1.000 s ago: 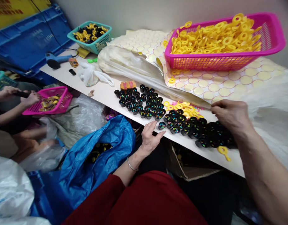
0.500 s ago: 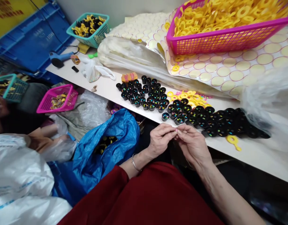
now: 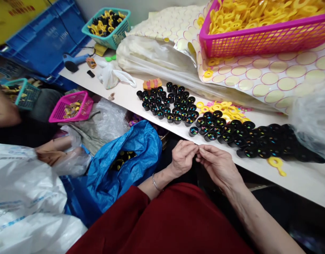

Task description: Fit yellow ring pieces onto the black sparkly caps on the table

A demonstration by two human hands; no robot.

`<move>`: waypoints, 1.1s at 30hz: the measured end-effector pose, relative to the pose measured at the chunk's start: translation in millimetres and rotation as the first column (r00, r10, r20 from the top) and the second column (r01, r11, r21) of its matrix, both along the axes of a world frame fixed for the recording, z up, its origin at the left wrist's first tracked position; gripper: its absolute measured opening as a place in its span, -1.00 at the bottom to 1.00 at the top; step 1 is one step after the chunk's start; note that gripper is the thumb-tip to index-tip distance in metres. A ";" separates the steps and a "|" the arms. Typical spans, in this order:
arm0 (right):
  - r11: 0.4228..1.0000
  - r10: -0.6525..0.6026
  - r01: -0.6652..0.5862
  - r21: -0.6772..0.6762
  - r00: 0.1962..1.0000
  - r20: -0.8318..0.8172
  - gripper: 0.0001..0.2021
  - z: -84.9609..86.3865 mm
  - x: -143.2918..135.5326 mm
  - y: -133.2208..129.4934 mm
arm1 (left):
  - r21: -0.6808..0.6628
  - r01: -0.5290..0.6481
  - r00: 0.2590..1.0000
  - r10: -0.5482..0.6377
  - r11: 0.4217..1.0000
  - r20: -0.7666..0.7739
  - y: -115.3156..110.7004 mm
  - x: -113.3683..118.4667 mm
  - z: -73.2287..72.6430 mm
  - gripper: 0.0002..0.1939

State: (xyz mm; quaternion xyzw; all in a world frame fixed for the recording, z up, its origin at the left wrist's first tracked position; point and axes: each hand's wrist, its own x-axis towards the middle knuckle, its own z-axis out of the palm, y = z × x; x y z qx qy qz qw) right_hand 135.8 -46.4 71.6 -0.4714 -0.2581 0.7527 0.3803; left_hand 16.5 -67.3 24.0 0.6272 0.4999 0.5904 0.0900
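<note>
My left hand [image 3: 183, 157] and my right hand [image 3: 218, 163] meet fingertip to fingertip just off the table's front edge. Both are closed in a pinch; whatever lies between the fingers is too small or hidden to make out. Just beyond them, small black cups [image 3: 210, 136] with bits of bright colour inside stand in close rows on the white table [image 3: 260, 166]. To the right of my hands a single yellow ring with a short handle [image 3: 276, 163] lies near the edge. More yellow rings [image 3: 223, 107] are heaped behind the cups, with small pink pieces among them.
A pink basket [image 3: 268, 38] of yellow rings stands on a sheet printed with circles [image 3: 260, 73]. A teal basket [image 3: 113, 38] is at the far left. A blue sack [image 3: 149, 148] gapes below the table. Another person's arm [image 3: 5, 104] shows at left.
The view has swung slightly left, so the things on the table sit further right in the picture. My hands stay pinched together; the fingers have shifted only a little.
</note>
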 end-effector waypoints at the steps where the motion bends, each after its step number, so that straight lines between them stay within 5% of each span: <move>1: 1.000 0.010 -0.010 -0.018 1.000 -0.009 -0.76 0.2 -0.9 1.2 | -0.003 0.007 1.000 -0.007 1.000 0.014 1.0 -0.1 -1.8 -0.89; 6: 0.999 0.039 -0.039 -0.015 0.999 -0.003 -0.76 -5.8 -5.6 4.9 | -0.014 0.076 0.995 -0.075 0.997 0.068 4.4 -1.9 -9.2 -0.85; 9: 0.968 -0.002 -0.059 0.243 0.970 0.243 -0.81 -9.0 -7.3 10.0 | -0.033 0.058 0.995 -0.055 0.998 0.089 9.4 -6.8 -12.1 -0.81; 11: 0.824 -0.124 -0.202 0.529 0.848 0.516 -0.86 -8.7 -6.5 18.6 | -0.050 -0.057 0.996 0.060 0.997 0.063 17.4 -11.3 -15.0 -0.79; 13: 0.575 -0.297 -0.470 0.670 0.643 0.706 -0.86 -6.4 -4.3 31.6 | -0.066 -0.164 0.986 0.164 0.984 -0.009 28.3 -14.8 -18.9 -0.74; 16: 0.285 -0.474 -0.814 0.507 0.340 0.812 -0.80 -1.1 -1.1 53.0 | -0.089 -0.193 0.975 0.182 0.977 -0.127 43.4 -15.1 -25.2 -0.64; 19: 0.156 -0.546 -0.959 0.236 0.116 0.830 -0.75 4.7 -0.7 68.5 | -0.180 -0.215 0.964 0.180 0.960 -0.194 49.8 -10.0 -29.0 -0.62; 22: 0.091 -0.561 -0.991 0.094 0.027 0.827 -0.76 9.4 -2.5 76.8 | -0.264 -0.265 0.949 0.203 0.927 -0.241 49.0 -4.4 -30.4 -0.69; 33: -0.035 -0.514 -0.997 -0.073 -0.045 0.856 -0.83 22.4 -19.4 87.7 | -0.255 -0.262 0.942 0.189 0.931 -0.277 49.2 -5.5 -28.3 -0.76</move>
